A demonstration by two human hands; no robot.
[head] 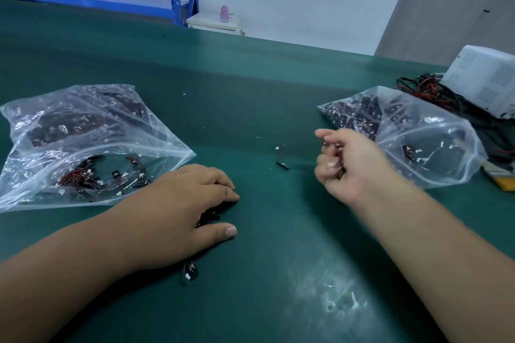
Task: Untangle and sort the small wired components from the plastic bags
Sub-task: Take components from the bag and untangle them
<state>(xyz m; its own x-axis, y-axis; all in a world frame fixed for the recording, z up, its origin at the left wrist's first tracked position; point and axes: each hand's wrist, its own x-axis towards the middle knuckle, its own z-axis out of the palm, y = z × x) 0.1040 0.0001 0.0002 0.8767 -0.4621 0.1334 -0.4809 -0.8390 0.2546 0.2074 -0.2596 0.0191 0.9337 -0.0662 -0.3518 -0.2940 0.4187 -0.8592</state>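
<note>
Closest to the camera, a stray component (191, 273) lies on the green surface (278, 259) just beside the left wrist, a dark little board with a white connector showing. Above it the left hand (192, 203) sits palm down, fingers curled over a clump (210, 217) of the same dark wired parts and thumb laid flat beside it, so the clump is pinned against the surface. The right hand (351, 167) is raised and blurred, fingers folded in round a few pieces (338, 172), though how many I cannot tell. Between the hands one loose piece (282, 157) lies alone, its thin wire bent.

Most of the stock is bagged: the left bag (83, 147) holds neat dark stacks at the back and loose red-wired parts near its mouth, and the right bag (418, 147) lies just behind the right hand. Beyond it sit a white box (485, 78) and tangled cables (423, 89).

These parts look very light, with fine limp wires that will snag on each other. Pulling on a wire probably risks tearing it from its joint, so the stiff board or the white connector seems the safer place to pinch, easing each one out slowly while the rest is held down
</note>
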